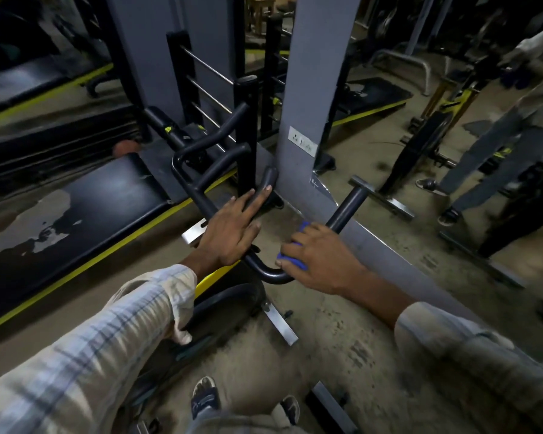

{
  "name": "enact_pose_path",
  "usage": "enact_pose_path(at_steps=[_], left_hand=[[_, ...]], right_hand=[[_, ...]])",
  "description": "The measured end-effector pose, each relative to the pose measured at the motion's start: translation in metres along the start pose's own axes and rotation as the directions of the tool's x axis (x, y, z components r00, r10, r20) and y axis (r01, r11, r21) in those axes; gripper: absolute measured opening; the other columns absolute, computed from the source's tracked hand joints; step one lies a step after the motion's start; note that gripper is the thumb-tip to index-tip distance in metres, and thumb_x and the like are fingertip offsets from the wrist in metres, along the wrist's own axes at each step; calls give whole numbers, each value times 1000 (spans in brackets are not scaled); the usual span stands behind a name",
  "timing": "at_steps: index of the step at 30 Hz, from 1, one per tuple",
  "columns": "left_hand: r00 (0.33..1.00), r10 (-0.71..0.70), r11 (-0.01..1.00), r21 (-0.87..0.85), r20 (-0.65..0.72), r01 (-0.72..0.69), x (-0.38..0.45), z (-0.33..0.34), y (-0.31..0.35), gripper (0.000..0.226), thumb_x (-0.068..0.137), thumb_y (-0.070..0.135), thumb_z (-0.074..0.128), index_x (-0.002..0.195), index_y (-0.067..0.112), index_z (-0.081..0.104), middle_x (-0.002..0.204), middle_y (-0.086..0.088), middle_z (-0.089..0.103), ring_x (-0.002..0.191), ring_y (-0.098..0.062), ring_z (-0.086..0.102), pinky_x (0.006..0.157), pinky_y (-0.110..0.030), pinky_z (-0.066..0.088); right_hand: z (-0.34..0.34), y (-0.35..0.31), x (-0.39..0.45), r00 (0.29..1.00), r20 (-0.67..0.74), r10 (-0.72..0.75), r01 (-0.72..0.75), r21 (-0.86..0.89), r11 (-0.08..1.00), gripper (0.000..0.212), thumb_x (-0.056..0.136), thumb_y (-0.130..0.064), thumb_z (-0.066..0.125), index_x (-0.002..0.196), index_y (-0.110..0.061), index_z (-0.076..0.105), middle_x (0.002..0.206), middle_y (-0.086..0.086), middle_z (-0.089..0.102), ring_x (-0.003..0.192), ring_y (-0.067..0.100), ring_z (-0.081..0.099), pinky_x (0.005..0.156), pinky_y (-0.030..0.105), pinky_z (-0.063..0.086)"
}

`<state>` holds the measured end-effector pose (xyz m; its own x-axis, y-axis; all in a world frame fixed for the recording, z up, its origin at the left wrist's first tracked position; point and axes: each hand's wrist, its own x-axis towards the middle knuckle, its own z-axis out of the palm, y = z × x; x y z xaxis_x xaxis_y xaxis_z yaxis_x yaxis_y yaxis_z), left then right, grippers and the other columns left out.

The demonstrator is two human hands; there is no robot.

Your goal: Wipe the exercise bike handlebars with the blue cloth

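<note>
Right hand [320, 261] clamps blue cloth [292, 264] round handlebars [264, 270] bend; left hand [232, 233] flat, fingers spread, beside it. Risk: cloth bunches, slips off curve.

Standing on the stained concrete floor [333, 333]: the exercise bike's steel foot bar [279, 324], a black bench [76, 214] with yellow frame beside it.

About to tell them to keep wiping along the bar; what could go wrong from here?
1. The blue cloth is bunched small under the right hand, so bare fingers may rub the handlebar instead of fabric.
2. The bar's far right end sits close to the mirror edge; a long stroke might knock knuckles there.
3. The left hand rests flat on the bar, a loose brace if the bike shifts.
</note>
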<state>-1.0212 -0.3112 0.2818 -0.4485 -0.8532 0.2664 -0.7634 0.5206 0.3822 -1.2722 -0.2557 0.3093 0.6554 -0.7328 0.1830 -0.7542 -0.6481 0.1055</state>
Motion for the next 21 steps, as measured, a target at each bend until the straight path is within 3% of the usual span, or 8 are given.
enact_pose_path(at_steps=[4, 8, 14, 17, 21], left_hand=[[999, 28, 1000, -3, -33, -28, 0, 0, -1, 73, 107, 41, 38, 170, 34, 3, 161, -18, 43, 141, -36, 47, 122, -53, 34], [998, 45, 999, -7, -53, -46, -1, 1, -3, 72, 107, 41, 35, 170, 33, 3, 159, -18, 45, 142, -36, 48, 126, -52, 30], [996, 59, 998, -15, -60, -60, 1, 2, -7, 74, 104, 39, 36, 170, 34, 2, 160, -19, 45, 142, -35, 49, 126, -52, 31], [997, 79, 997, -23, -24, -79, 2, 1, -9, 80, 102, 41, 43, 170, 34, 1, 169, -20, 29, 148, -37, 42, 125, -55, 32], [977, 210, 977, 15, 37, -211, 29, -11, -16, 92, 97, 46, 56, 171, 23, 6, 176, -21, 3, 158, -42, 24, 128, -54, 28]], right_hand=[[-6, 32, 4, 1000, -26, 14, -15, -69, 997, 39, 104, -49, 44, 100, -22, 72, 94, 4, 70, 90, 29, 68, 95, 42, 50], [-29, 64, 11, 983, 47, 179, -166, -208, 964, 38, 102, -48, 43, 99, -25, 73, 103, 3, 72, 99, 30, 67, 112, 46, 40], [-4, 8, 8, 983, 110, 148, -143, -54, 988, 36, 102, -54, 44, 96, -30, 70, 93, -7, 68, 95, 17, 64, 119, 42, 34], [-11, 24, 13, 984, 98, 147, -131, -156, 979, 35, 101, -51, 45, 92, -29, 72, 93, -6, 71, 92, 20, 66, 112, 42, 35], [-32, 49, 26, 953, 113, 282, -239, -292, 926, 36, 98, -49, 46, 90, -28, 74, 91, -1, 73, 90, 27, 67, 106, 45, 39]])
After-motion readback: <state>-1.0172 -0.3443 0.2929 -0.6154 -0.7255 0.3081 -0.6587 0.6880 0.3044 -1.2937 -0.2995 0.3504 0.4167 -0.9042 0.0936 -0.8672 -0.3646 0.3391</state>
